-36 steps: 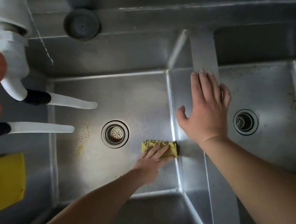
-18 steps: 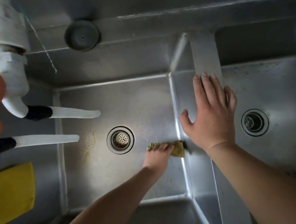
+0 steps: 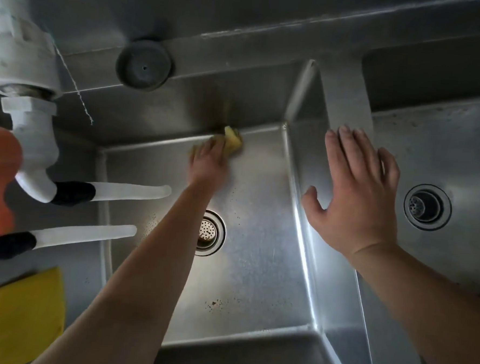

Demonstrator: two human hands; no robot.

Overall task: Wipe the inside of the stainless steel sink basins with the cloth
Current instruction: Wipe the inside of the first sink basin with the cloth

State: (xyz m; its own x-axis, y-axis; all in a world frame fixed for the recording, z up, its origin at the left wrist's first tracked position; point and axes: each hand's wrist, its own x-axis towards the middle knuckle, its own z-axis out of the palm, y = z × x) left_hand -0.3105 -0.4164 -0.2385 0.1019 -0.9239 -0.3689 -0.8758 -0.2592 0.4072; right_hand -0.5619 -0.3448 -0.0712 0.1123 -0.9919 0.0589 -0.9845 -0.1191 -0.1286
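1. Cloth (image 3: pixel 233 142) has moved: a second ago it was at the left basin's (image 3: pixel 257 239) right wall beside the divider (image 3: pixel 347 104); now it sits at the far edge of the basin floor, against the back wall.
2. Left hand (image 3: pixel 207 163) lies on the cloth and pushes it; frame is blurred, so I cannot tell if the fingers are flat or curled.
3. Right hand (image 3: pixel 356 194) is spread flat, fingers straight, braced on the divider. Same spot as before.
4. Meaning: right side of the left basin looks covered and the stroke is now working the back seam. Specks remain near the front edge and left of the drain (image 3: pixel 209 232).
5. Right basin (image 3: pixel 445 166) shows specks along its far edge; judged not yet wiped.
6. Writing: none readable. No brand visible on the taps (image 3: pixel 126 190), plug (image 3: pixel 143 67) or the yellow item (image 3: pixel 17 317) at the left edge.
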